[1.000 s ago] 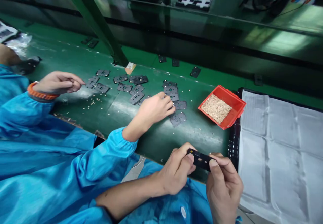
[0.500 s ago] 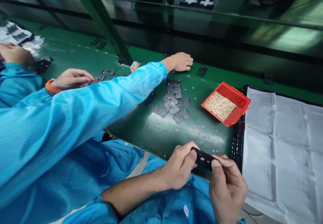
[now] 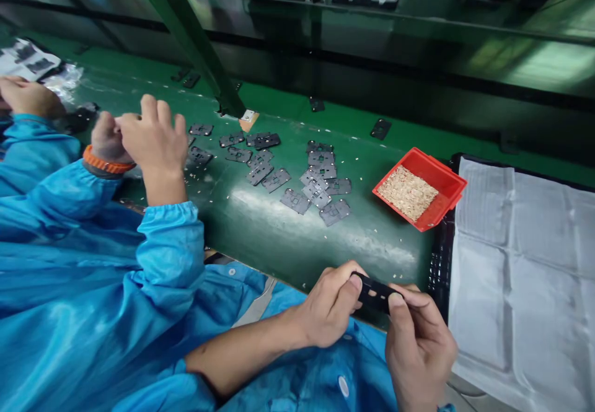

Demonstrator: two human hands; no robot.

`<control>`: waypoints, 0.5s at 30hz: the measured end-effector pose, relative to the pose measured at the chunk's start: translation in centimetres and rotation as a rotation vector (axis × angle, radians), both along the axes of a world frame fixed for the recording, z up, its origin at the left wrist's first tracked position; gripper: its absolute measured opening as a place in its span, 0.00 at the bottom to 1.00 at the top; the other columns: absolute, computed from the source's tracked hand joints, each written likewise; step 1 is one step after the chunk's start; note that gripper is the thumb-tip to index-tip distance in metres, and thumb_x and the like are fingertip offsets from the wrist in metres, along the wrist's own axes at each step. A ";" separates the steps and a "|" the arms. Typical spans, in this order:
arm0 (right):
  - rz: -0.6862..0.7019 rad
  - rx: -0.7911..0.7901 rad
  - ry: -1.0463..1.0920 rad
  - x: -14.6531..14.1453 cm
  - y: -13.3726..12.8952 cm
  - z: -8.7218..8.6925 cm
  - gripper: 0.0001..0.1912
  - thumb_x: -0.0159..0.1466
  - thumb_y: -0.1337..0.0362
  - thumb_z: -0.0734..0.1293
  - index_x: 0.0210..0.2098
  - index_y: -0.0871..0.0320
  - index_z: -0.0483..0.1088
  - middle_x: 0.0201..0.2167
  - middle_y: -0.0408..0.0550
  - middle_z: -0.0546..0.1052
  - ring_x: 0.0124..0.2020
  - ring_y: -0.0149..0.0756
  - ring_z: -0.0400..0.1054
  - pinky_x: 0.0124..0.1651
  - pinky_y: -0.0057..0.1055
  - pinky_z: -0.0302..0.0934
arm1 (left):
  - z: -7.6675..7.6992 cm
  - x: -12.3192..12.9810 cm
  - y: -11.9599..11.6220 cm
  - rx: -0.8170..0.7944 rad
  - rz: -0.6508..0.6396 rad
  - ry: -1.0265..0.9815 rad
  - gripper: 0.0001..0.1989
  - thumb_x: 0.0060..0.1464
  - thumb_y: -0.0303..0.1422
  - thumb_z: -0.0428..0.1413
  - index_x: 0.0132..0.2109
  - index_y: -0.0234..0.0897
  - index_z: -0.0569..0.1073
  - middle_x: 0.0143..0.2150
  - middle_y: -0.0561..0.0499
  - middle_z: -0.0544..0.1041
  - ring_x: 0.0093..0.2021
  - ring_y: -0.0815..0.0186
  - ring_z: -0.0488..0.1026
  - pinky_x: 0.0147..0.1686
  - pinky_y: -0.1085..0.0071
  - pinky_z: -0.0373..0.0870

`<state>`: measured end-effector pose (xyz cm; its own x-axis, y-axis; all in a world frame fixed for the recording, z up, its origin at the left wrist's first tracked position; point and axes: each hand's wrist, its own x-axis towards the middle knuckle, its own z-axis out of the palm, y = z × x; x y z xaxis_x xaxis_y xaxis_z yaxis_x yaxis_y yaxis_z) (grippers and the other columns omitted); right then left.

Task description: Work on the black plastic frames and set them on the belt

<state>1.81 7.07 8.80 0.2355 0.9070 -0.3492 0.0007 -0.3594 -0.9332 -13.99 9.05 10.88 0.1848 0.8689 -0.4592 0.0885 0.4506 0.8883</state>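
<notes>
The left hand [image 3: 331, 305] holds one end of a black plate [image 3: 374, 293] between thumb and fingers. The right hand [image 3: 418, 341] holds the opposite end in a similar grip. The plate is suspended at the near edge of the green bench [image 3: 279, 245], tilted down toward the right hand, with small openings visible in its face.

Beyond the plate, a red bin [image 3: 439, 183] containing small pale pieces [image 3: 406, 192] sits toward the bench's right end. A black tray [image 3: 439, 269] carrying a white sheet [image 3: 534, 263] lies right of the bin. Flat dark parts [image 3: 320, 170], some overlapping, are spread across the middle of the bench; further dark parts [image 3: 380, 129] lie along its far edge. To the left, a co-worker's hands [image 3: 157, 136] are raised close together above the bench.
</notes>
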 end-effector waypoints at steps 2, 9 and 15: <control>0.026 0.034 -0.023 -0.1 0.0 0.1 0.06 0.68 0.60 0.74 0.38 0.55 0.79 0.36 0.46 0.79 0.35 0.35 0.75 0.36 0.29 0.67 | -0.1 0.2 -0.1 -0.018 0.027 0.002 0.21 0.75 0.46 0.40 0.38 0.39 0.65 0.23 0.59 0.61 0.22 0.70 0.62 0.28 0.73 0.64; 0.177 0.343 -0.133 0.1 -0.9 -0.5 0.13 0.67 0.72 0.72 0.50 0.52 0.79 0.38 0.47 0.79 0.38 0.38 0.74 0.41 0.35 0.68 | -0.6 1.2 0.2 -0.282 0.265 -0.161 0.16 0.68 0.37 0.45 0.30 0.39 0.60 0.25 0.57 0.60 0.24 0.72 0.55 0.22 0.77 0.56; 0.219 -0.069 0.038 0.7 0.6 -0.4 0.07 0.69 0.59 0.73 0.45 0.52 0.82 0.40 0.48 0.84 0.40 0.39 0.79 0.43 0.33 0.73 | -0.2 1.1 -0.5 -0.312 0.307 -0.098 0.17 0.72 0.41 0.44 0.33 0.40 0.58 0.29 0.57 0.59 0.28 0.70 0.57 0.25 0.78 0.56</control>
